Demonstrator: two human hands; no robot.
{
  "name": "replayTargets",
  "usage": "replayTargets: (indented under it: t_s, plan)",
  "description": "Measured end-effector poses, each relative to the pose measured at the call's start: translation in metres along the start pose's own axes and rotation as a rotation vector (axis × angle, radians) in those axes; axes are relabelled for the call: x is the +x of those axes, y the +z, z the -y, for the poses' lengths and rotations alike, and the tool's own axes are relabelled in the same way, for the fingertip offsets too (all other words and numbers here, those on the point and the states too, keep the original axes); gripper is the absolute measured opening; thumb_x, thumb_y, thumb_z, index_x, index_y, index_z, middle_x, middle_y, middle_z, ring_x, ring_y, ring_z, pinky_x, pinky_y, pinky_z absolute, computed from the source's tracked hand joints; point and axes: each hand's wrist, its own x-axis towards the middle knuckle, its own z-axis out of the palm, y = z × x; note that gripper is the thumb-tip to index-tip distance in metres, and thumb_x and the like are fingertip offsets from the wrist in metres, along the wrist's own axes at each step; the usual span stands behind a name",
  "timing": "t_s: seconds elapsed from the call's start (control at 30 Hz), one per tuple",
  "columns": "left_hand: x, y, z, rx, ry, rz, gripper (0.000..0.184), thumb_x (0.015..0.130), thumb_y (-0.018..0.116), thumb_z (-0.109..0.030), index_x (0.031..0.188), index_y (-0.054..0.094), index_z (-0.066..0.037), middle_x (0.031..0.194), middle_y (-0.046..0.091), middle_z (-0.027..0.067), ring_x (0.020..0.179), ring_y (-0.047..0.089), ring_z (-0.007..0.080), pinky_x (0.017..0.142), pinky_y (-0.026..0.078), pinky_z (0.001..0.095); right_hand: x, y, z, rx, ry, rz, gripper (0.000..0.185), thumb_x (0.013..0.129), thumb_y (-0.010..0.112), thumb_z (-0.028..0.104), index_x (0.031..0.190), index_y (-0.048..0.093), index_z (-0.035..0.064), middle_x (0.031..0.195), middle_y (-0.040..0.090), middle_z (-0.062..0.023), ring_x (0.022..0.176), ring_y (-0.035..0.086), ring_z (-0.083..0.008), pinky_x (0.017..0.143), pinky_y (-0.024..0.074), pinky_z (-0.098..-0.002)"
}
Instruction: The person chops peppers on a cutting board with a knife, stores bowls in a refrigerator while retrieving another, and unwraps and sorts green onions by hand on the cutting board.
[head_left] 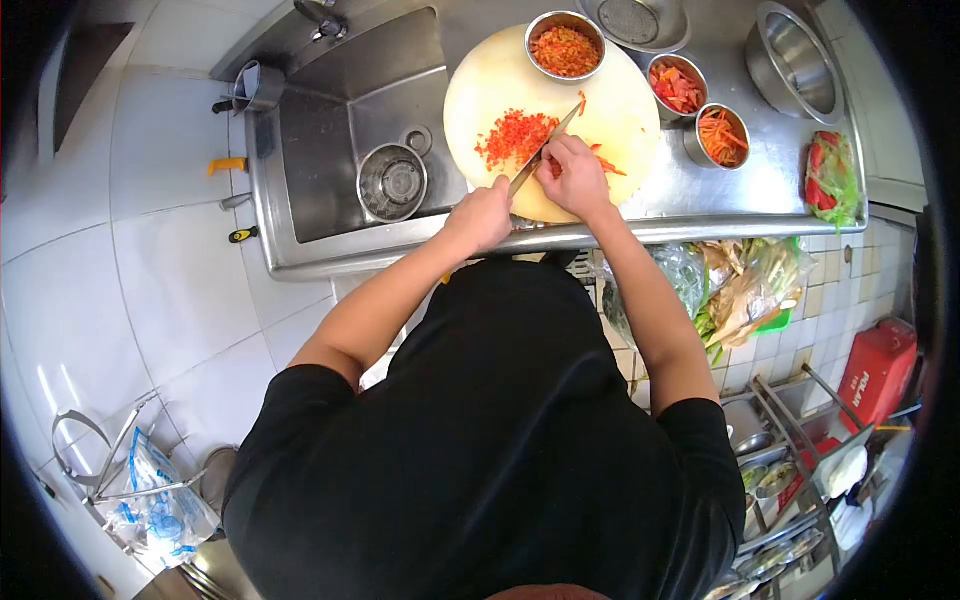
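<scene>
My left hand [482, 216] is wrapped round the handle of a knife [545, 148], whose blade slants up and right over a round cutting board [612, 128]. Fingers curled, my right hand [574, 177] presses on the board beside the blade; what lies under its fingertips is too small to name. Finely chopped red pieces [512, 137] lie left of the blade, and a few red strips [606, 166] lie right of my right hand. A metal bowl of chopped orange-red pieces [566, 51] stands on the board's far edge.
Right of the board stand a bowl of red chunks [677, 86] and a bowl of orange strips [722, 138]. Farther off are a strainer [634, 20], a large steel bowl [792, 64] and bagged red vegetables [829, 174]. The sink [330, 130] at left holds a metal pot [392, 184].
</scene>
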Motion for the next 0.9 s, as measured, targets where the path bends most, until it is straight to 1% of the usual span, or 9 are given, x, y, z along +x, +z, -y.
replayTargets:
  t_s: [0.07, 0.17, 0.27, 0.37, 0.53, 0.67, 0.77, 0.8, 0.9]
  plan:
    - [0.001, -0.007, 0.001, -0.006, 0.024, 0.004, 0.023, 0.101, 0.053, -0.018, 0.110, 0.051, 0.003, 0.089, 0.068, 0.0329, 0.087, 0.067, 0.0513, 0.082, 0.051, 0.0595, 0.004, -0.010, 0.007, 0.073, 0.071, 0.039, 0.005, 0.084, 0.066, 0.009, 0.085, 0.066, 0.0036, 0.087, 0.066, -0.0144, 0.087, 0.064, -0.0336, 0.079, 0.0545, -0.0444]
    - [-0.004, -0.016, 0.007, -0.008, 0.036, 0.013, 0.025, 0.102, 0.052, -0.020, 0.111, 0.051, 0.003, 0.090, 0.068, 0.0330, 0.088, 0.067, 0.0513, 0.084, 0.050, 0.0595, 0.024, -0.020, -0.007, 0.081, 0.186, -0.242, 0.010, 0.089, 0.065, 0.014, 0.089, 0.068, 0.0039, 0.091, 0.070, -0.0148, 0.090, 0.065, -0.0351, 0.082, 0.0543, -0.0446]
    - [-0.012, -0.020, 0.007, -0.027, 0.007, 0.003, 0.026, 0.102, 0.051, -0.021, 0.113, 0.051, 0.003, 0.089, 0.068, 0.0331, 0.089, 0.067, 0.0512, 0.085, 0.050, 0.0596, 0.065, -0.033, -0.023, -0.364, 0.481, -0.176, 0.019, 0.090, 0.066, 0.017, 0.101, 0.071, 0.0023, 0.102, 0.073, -0.0174, 0.101, 0.067, -0.0375, 0.091, 0.0542, -0.0434]
    - [-0.018, -0.025, 0.007, -0.035, -0.018, -0.013, 0.027, 0.101, 0.050, -0.021, 0.113, 0.051, 0.003, 0.090, 0.068, 0.0335, 0.089, 0.067, 0.0514, 0.086, 0.050, 0.0597, 0.082, -0.015, -0.053, -0.541, 0.411, 0.140, 0.018, 0.088, 0.065, 0.011, 0.103, 0.072, 0.0040, 0.105, 0.072, -0.0191, 0.105, 0.068, -0.0373, 0.094, 0.0549, -0.0438]
    - [-0.028, -0.036, 0.010, 0.018, -0.041, 0.009, 0.029, 0.100, 0.047, -0.020, 0.117, 0.051, 0.003, 0.095, 0.069, 0.0339, 0.094, 0.068, 0.0495, 0.088, 0.052, 0.0586, 0.069, -0.033, -0.032, -0.302, 0.404, 0.398, 0.016, 0.088, 0.061, 0.007, 0.095, 0.075, 0.0028, 0.099, 0.074, -0.0201, 0.097, 0.070, -0.0367, 0.091, 0.0549, -0.0441]
    - [-0.031, -0.038, 0.007, 0.015, -0.039, 0.013, 0.028, 0.099, 0.047, -0.018, 0.118, 0.051, 0.002, 0.096, 0.069, 0.0332, 0.095, 0.069, 0.0492, 0.087, 0.052, 0.0582, 0.044, -0.038, -0.021, -0.143, 0.353, 0.340, 0.016, 0.090, 0.062, 0.014, 0.091, 0.072, 0.0010, 0.097, 0.073, -0.0220, 0.096, 0.068, -0.0390, 0.089, 0.0528, -0.0479]
    - [-0.030, -0.034, 0.003, 0.011, -0.006, -0.002, 0.025, 0.101, 0.049, -0.019, 0.116, 0.050, 0.001, 0.092, 0.069, 0.0336, 0.091, 0.068, 0.0506, 0.085, 0.051, 0.0599, 0.024, -0.033, -0.014, -0.137, 0.170, 0.254, 0.017, 0.090, 0.062, 0.015, 0.089, 0.069, 0.0001, 0.093, 0.071, -0.0221, 0.094, 0.065, -0.0405, 0.088, 0.0520, -0.0481]
    - [-0.029, -0.032, 0.002, 0.008, 0.011, -0.008, 0.024, 0.102, 0.049, -0.019, 0.115, 0.049, 0.001, 0.090, 0.068, 0.0339, 0.089, 0.068, 0.0514, 0.084, 0.051, 0.0609, 0.014, -0.025, -0.016, -0.195, 0.100, 0.229, 0.017, 0.092, 0.063, 0.017, 0.093, 0.067, 0.0012, 0.093, 0.068, -0.0187, 0.093, 0.062, -0.0393, 0.087, 0.0510, -0.0474]
    - [-0.027, -0.026, 0.000, 0.065, 0.042, 0.009, 0.024, 0.102, 0.050, -0.019, 0.116, 0.049, 0.001, 0.089, 0.068, 0.0339, 0.088, 0.068, 0.0513, 0.081, 0.051, 0.0609, -0.009, -0.005, -0.008, -0.264, 0.041, -0.051, 0.017, 0.091, 0.065, 0.018, 0.098, 0.067, 0.0026, 0.095, 0.065, -0.0164, 0.093, 0.061, -0.0370, 0.087, 0.0504, -0.0470]
